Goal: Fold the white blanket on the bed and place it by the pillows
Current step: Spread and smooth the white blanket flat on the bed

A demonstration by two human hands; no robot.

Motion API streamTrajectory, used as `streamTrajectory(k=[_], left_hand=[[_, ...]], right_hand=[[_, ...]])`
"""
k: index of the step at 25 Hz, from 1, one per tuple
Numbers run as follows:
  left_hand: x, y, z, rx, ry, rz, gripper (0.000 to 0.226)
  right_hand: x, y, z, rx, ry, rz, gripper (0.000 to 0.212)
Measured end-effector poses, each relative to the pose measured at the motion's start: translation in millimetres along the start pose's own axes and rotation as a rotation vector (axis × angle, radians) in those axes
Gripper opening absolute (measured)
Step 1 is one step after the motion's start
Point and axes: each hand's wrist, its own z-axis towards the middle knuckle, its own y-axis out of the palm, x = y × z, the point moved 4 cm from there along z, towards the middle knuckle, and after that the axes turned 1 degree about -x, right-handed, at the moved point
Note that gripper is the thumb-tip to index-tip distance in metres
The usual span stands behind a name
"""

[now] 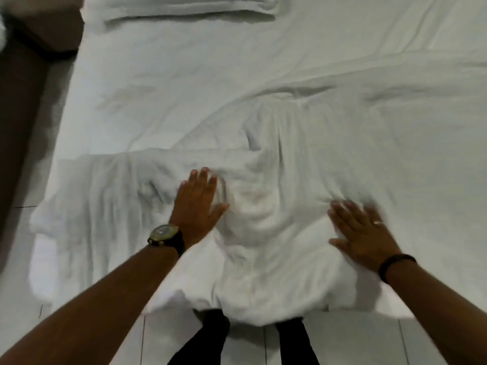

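Near edge of bed: white blanket (263, 227) bunched in a rumpled heap, spilling over the near edge toward the floor.
Blanket spread: runs left along the near side of the bed (184, 75), with a flatter, creased part reaching the near-left corner; thick rounded fold hanging at near centre.
Left hand (199, 204): palm down on the blanket, left of the heap's middle; fingers straight and close together, thumb out to the right; pressing flat, gripping nothing.
Right hand (361, 230): palm down on the right part of the heap; fingers splayed and straight, tips blurred; pressing flat, gripping nothing.
Hands apart: a raised, wrinkled ridge of blanket between them.
Wristwatch (164, 234): gold-toned face, dark strap, on left wrist.
Ring (378, 222): on a finger of the right hand.
Dark band (395, 267): round right wrist.
Pillows (184, 7): white, at far edge of bed, left of centre, only partly in frame; well apart from the blanket.
Bed sheet: white, long soft creases running across the far right.
Floor (434, 338): pale tiles, near side and along the left of the bed.
Dark trousers (295, 343): two legs visible at near centre, just under the hanging blanket fold.
Far left: dark brown furniture (39, 30) beside the bed, blurred; kind not clear.
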Motion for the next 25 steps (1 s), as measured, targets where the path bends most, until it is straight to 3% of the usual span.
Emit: streamTrajectory(k=[2, 4, 6, 8, 11, 12, 14, 17, 19, 21, 23, 25], left_hand=[[-53.5, -29.6, 36.1, 0.181, -0.07, 0.007, 0.062], [-101.5, -48.2, 86.5, 0.188, -0.209, -0.036, 0.054], [-136.6, -41.2, 136.0, -0.095, -0.331, -0.134, 0.07], [-147.8, -24.1, 170.6, -0.423, -0.361, -0.286, 0.098], [-125.5, 15.4, 192.3, -0.554, -0.324, -0.301, 0.121], [-108.1, 26.8, 190.2, -0.536, -0.275, -0.326, 0.119], [-94.4, 36.0, 188.3, -0.488, -0.143, -0.381, 0.092], [-161.5, -5.1, 249.9, -0.279, -0.024, -0.109, 0.063], [-208.6, -38.3, 330.1, -0.122, -0.071, 0.092, 0.058], [-203.6, -49.8, 379.6, -0.038, -0.068, 0.237, 0.053], [-168.6, -26.5, 390.2, -0.034, 0.021, 0.229, 0.054], [-132.9, -6.1, 362.1, -0.085, -0.047, 0.103, 0.067]], right_hand=[[5.4, -7.3, 6.6, -0.106, 0.148, 0.027, 0.073], [-29.1, -34.0, 30.0, -0.026, 0.28, 0.121, 0.074], [-73.9, -46.8, 57.9, -0.011, 0.367, 0.244, 0.079], [-100.5, -50.0, 89.6, 0.003, 0.35, 0.211, 0.079], [-110.3, -44.2, 113.6, -0.095, 0.368, 0.154, 0.076], [-108.2, -42.9, 113.6, -0.122, 0.374, 0.146, 0.077], [-97.9, -47.8, 110.8, -0.165, 0.36, 0.174, 0.08], [-69.6, -46.3, 112.9, -0.209, 0.398, 0.235, 0.103], [-51.0, -36.8, 118.6, -0.229, 0.468, 0.309, 0.122], [-42.9, -28.7, 129.2, -0.25, 0.48, 0.343, 0.131], [-40.5, -26.7, 139.0, -0.283, 0.469, 0.37, 0.133], [-34.9, -34.2, 134.6, -0.321, 0.463, 0.375, 0.133]])
